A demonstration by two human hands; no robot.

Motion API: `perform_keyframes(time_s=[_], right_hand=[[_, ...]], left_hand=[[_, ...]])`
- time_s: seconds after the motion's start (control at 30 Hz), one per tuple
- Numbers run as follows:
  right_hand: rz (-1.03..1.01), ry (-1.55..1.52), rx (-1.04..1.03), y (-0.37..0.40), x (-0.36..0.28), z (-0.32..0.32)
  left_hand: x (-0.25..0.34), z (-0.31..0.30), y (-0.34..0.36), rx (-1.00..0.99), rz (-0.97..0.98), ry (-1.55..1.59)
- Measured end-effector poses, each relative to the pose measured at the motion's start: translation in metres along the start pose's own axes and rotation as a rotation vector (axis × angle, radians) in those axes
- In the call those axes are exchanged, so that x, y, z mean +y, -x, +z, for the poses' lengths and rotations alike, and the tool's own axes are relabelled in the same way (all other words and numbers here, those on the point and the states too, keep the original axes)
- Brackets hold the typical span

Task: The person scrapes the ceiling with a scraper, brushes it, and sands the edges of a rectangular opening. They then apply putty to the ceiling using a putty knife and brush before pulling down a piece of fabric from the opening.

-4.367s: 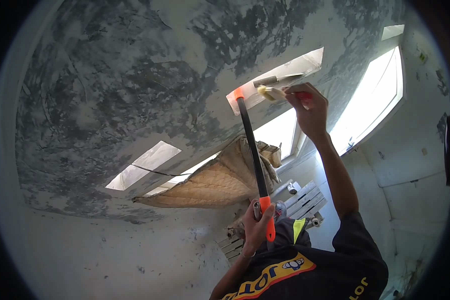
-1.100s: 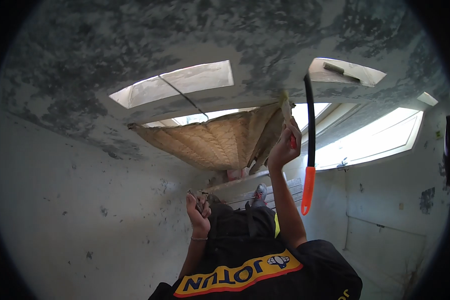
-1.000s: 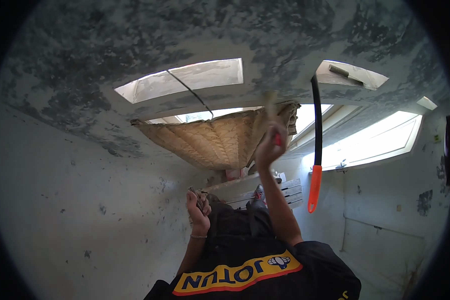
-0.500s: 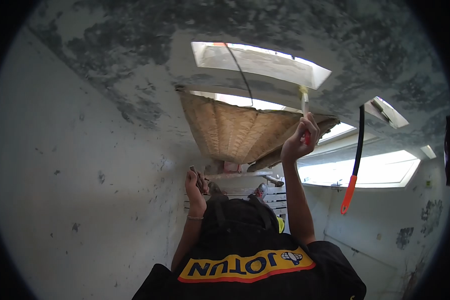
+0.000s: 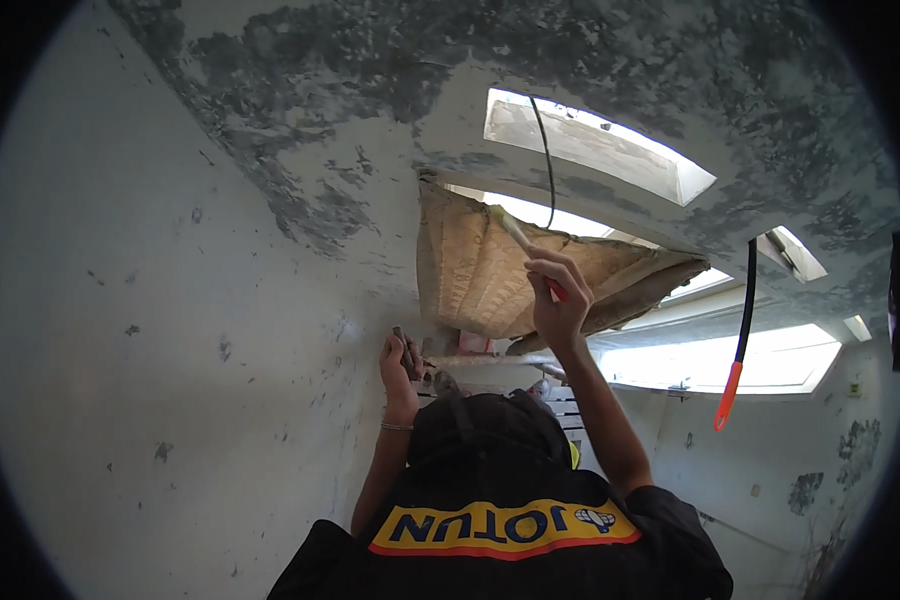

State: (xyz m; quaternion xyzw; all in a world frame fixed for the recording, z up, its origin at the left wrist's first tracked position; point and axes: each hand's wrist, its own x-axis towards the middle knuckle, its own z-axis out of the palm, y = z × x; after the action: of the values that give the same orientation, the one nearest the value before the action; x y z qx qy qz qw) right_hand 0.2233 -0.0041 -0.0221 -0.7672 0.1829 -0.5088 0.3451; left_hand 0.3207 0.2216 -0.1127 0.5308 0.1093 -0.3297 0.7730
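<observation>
My right hand [image 5: 562, 295] is raised and closed around the red handle of a paintbrush [image 5: 516, 234]. The pale bristles point up and to the left, overlapping the top edge of a tan patterned cloth [image 5: 470, 270] that hangs below a bright opening. Lower down, close to the white wall, my left hand [image 5: 401, 368] has its fingers wrapped round a small, narrow grey-brown object [image 5: 403, 342]; its kind I cannot tell.
Overhead is a patchy white and grey ceiling [image 5: 350, 90] with a window recess [image 5: 590, 140] cut in it. A thin dark cable [image 5: 547, 160] dangles from there. To the right hangs a black strip with an orange end [image 5: 730, 395]. White slats [image 5: 565, 408] lie below.
My right hand has moved left and down with the paintbrush, from the recess edge to the cloth's top edge. My view has shifted, so the surroundings sit further right. My left hand keeps its hold.
</observation>
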Motion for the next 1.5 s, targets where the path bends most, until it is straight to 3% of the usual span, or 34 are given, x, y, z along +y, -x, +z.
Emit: perform_keyframes(time_s=[0.07,0.2,0.27,0.33,0.37,0.47,0.57,0.67,0.73,0.8,0.83,0.9,0.93,1.0,1.1,1.17,1.23,1.3,1.33,1.4,1.47,1.5], right_hand=[[-0.217,0.114,0.011,-0.019,0.003,0.011],[-0.370,0.310,0.046,-0.042,0.023,0.039],[-0.404,0.362,-0.129,-0.024,0.045,0.054],[-0.286,0.322,-0.329,-0.017,0.040,0.065],[-0.297,0.319,-0.338,-0.016,0.038,0.067],[-0.343,0.221,-0.247,-0.039,0.008,0.072],[-0.594,0.204,0.013,-0.084,-0.032,0.068],[-0.500,0.280,-0.069,-0.100,-0.020,0.074],[-0.560,0.360,-0.239,-0.088,-0.003,0.080],[-0.184,0.172,-0.462,-0.073,-0.004,0.091],[-0.192,0.176,-0.459,-0.072,-0.008,0.090],[-0.399,0.125,-0.210,-0.078,-0.016,0.090],[-0.408,0.123,-0.211,-0.089,-0.027,0.088],[-0.482,0.084,0.195,-0.107,-0.049,0.080],[-0.596,0.215,0.351,-0.131,-0.061,0.080],[-0.582,0.276,0.137,-0.116,-0.019,0.088],[-0.448,0.326,-0.116,-0.098,-0.022,0.096],[-0.203,0.057,-0.283,-0.087,-0.024,0.104],[-0.204,0.063,-0.272,-0.085,-0.027,0.105],[-0.343,-0.005,-0.055,-0.083,-0.036,0.102],[-0.294,-0.046,0.058,-0.087,-0.045,0.093],[-0.286,0.003,0.224,-0.091,-0.052,0.086]], left_hand=[[0.005,0.000,-0.003,-0.049,0.024,-0.005],[0.014,0.001,-0.009,-0.076,0.055,0.030],[0.016,0.000,-0.015,-0.058,0.047,0.046],[0.018,-0.001,-0.017,-0.036,0.040,0.074],[0.020,-0.002,-0.017,-0.018,0.026,0.087],[0.019,-0.013,-0.021,-0.026,0.046,0.115],[0.015,-0.019,-0.024,0.019,0.025,0.112],[0.009,-0.030,-0.031,-0.051,0.018,0.076],[0.011,-0.028,-0.033,-0.065,0.021,0.083],[0.014,-0.026,-0.035,-0.079,0.029,0.096],[0.016,-0.025,-0.035,-0.081,0.040,0.100],[0.023,-0.022,-0.038,-0.091,0.059,0.105],[0.026,-0.020,-0.037,-0.057,0.060,0.118],[0.027,-0.022,-0.034,-0.021,0.056,0.120],[0.030,-0.022,-0.038,-0.028,0.056,0.106],[0.033,-0.018,-0.037,-0.010,0.017,0.101],[0.034,-0.014,-0.039,-0.047,0.025,0.091],[0.035,-0.011,-0.041,-0.079,0.034,0.082],[0.035,-0.009,-0.041,-0.085,0.044,0.077],[0.037,-0.005,-0.044,-0.096,0.057,0.071],[0.037,-0.005,-0.043,-0.089,0.054,0.062],[0.035,-0.007,-0.043,-0.089,0.052,0.058]])
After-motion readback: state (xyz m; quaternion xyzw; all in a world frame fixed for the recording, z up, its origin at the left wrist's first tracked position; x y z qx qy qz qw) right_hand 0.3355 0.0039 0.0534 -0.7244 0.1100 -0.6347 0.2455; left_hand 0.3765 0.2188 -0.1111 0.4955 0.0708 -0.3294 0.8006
